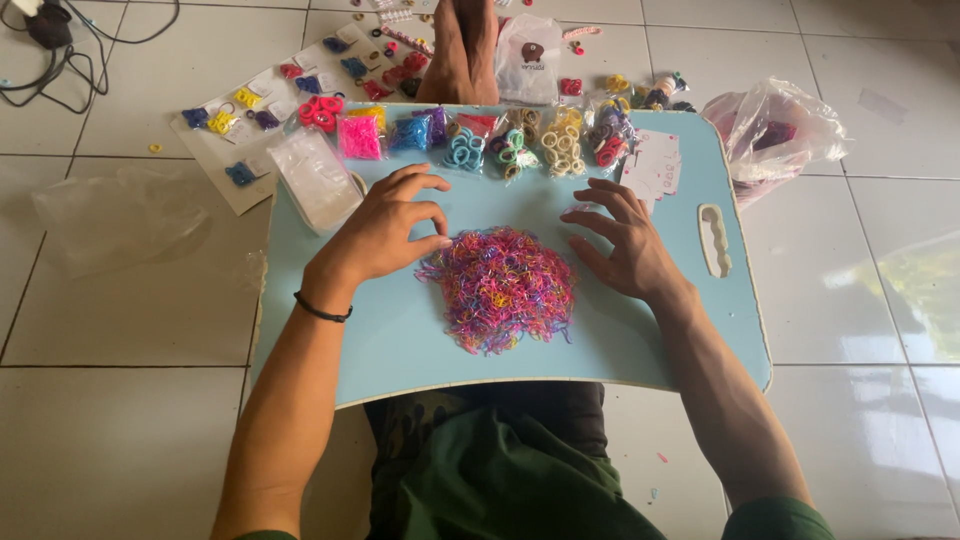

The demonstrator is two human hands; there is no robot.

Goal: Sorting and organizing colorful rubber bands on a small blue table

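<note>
A pile of small multicoloured rubber bands (pixel 502 287) lies in the middle of a light blue lap table (pixel 400 340). My left hand (pixel 385 228) rests on the table at the pile's left edge, fingers spread, thumb touching the bands. My right hand (pixel 625 245) hovers just right of the pile, fingers apart, holding nothing. A black band circles my left wrist.
Small bags of coloured hair ties (pixel 520 140) line the table's far edge, with a clear plastic packet (pixel 315 178) at its left. More ties on white cards (pixel 250 110), a crumpled plastic bag (pixel 775 130), cables (pixel 60 50) and bare feet (pixel 462 50) lie on the tiled floor.
</note>
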